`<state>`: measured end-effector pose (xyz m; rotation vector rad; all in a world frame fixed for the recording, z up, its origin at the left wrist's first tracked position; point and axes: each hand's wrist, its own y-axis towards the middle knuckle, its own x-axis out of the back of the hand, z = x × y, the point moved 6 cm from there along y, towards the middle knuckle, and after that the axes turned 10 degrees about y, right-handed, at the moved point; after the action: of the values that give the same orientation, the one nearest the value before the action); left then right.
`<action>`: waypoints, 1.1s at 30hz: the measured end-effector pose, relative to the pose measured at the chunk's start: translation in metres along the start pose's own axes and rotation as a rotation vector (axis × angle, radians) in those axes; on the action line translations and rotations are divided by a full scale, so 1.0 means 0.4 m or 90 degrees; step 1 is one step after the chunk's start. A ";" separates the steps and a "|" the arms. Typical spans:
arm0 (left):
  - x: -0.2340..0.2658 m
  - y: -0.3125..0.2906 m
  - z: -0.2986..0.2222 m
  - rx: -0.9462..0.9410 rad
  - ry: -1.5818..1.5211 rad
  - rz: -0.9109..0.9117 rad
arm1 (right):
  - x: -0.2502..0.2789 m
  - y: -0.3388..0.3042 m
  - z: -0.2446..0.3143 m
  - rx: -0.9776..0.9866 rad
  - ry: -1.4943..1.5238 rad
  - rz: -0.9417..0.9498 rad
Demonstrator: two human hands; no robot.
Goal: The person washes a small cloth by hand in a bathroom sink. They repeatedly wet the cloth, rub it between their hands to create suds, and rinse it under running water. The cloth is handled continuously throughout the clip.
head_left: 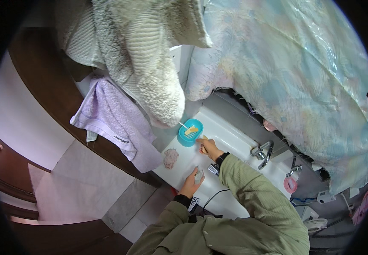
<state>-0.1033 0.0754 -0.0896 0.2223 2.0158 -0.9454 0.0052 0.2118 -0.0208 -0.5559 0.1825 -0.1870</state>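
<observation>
While my right hand (pixel 210 148) is pinched on a small yellowish piece (pixel 204 138), my left hand (pixel 190 183), nearer my body, is closed around a pale, greyish object (pixel 198 175) whose kind I cannot tell. Just beyond my right fingertips and to their left sits a turquoise soap dish (pixel 182 141), holding another yellowish piece (pixel 191 130). Farther left of that grip, a crumpled pinkish bundle (pixel 171 158) lies on the white washbasin (pixel 231 138) beneath both hands. To the right of my right hand stands a chrome faucet (pixel 262 154).
</observation>
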 end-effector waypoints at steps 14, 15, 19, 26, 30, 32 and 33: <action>-0.109 0.059 0.024 -0.034 0.115 0.233 | 0.093 -0.155 -0.177 0.152 -0.089 0.064; -0.105 0.071 0.046 -0.027 0.134 0.129 | 0.119 -0.210 -0.188 0.203 0.050 -0.049; -0.176 0.102 0.156 0.023 0.142 -0.026 | 0.204 -0.374 -0.209 0.412 0.143 -0.175; -0.320 0.065 0.390 0.122 0.341 0.080 | 0.494 -0.377 -0.242 0.312 0.368 -0.381; -0.355 0.122 0.398 0.093 0.389 0.084 | 0.499 -0.397 -0.290 0.330 0.270 -0.408; -0.361 0.127 0.434 0.145 0.400 0.094 | 0.538 -0.394 -0.307 0.322 0.309 -0.415; -0.375 0.130 0.440 0.129 0.406 0.100 | 0.546 -0.382 -0.318 0.271 0.302 -0.403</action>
<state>0.1244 0.0173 -0.0591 0.8719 2.4181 -1.0658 0.1690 -0.0289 -0.0712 -0.1190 0.4126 -0.9539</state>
